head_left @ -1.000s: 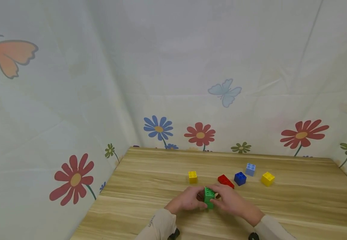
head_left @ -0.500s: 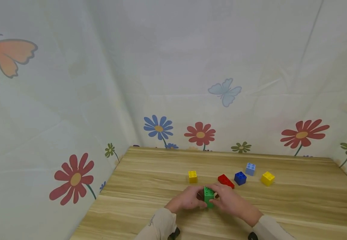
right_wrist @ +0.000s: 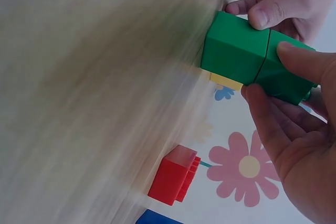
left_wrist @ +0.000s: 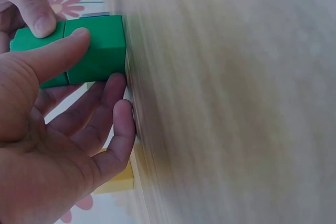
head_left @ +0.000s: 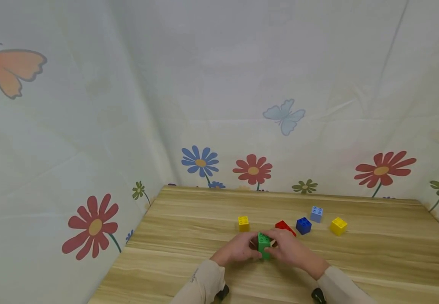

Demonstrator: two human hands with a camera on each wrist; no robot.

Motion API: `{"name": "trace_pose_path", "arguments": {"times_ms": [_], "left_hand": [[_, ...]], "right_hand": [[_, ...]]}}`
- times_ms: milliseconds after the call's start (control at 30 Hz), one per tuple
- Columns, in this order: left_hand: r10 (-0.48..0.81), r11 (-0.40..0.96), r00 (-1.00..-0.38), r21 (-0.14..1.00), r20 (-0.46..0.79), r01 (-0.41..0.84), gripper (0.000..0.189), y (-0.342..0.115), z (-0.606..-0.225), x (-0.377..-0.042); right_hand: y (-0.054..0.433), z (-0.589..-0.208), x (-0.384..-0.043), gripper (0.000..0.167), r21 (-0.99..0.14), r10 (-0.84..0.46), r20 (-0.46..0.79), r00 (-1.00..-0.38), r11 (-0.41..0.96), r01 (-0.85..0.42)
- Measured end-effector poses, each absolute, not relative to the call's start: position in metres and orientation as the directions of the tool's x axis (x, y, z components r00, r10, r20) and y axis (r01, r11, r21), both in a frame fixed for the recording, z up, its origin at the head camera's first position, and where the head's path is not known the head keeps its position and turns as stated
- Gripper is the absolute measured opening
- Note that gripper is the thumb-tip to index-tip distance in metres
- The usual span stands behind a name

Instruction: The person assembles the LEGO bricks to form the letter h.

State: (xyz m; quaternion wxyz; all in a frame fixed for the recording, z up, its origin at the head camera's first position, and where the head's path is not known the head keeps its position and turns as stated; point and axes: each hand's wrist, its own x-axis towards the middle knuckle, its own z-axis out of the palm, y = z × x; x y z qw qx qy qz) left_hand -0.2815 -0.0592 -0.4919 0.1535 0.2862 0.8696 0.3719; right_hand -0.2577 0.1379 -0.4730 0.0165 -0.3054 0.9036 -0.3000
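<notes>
Two green toy building bricks [head_left: 264,248] stand stacked upright between my hands, studs up. A thin seam runs between the upper brick [right_wrist: 286,80] and the lower brick [left_wrist: 102,51]. From the left side, my left hand [head_left: 241,248] grips the stack, its thumb across the seam onto the lower brick. My right hand [head_left: 291,250] pinches the upper brick from the right, thumb on the near face and fingers behind. In the left wrist view the lower brick's base is right at the wooden tabletop.
Beyond my hands lie a yellow brick [head_left: 243,223] on the left, a sloped red brick [head_left: 285,228] close behind my right fingers, a dark blue brick [head_left: 303,226], a light blue brick [head_left: 316,214] and another yellow brick [head_left: 339,226]. A flowered cloth [head_left: 219,84] hangs behind the table [head_left: 189,211].
Both hands and the green stack have shifted slightly away from me across the table. My right fingers now overlap more of the red brick. The other bricks stay put.
</notes>
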Motion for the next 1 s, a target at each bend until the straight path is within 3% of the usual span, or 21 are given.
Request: {"name": "trace_pose_path", "arguments": {"times_ms": [267, 1000], "left_hand": [[0.612, 0.571, -0.788, 0.725, -0.063, 0.385, 0.037, -0.060, -0.491, -0.282], [0.594, 0.573, -0.804, 0.709, -0.013, 0.411, 0.034, -0.054, -0.492, -0.292]], "right_hand": [[0.137, -0.469, -0.260, 0.050, -0.561, -0.562, 0.120, -0.818, 0.642, -0.523], [0.137, -0.470, -0.273, 0.044, -0.535, -0.521, 0.173, -0.836, 0.663, -0.523]]}}
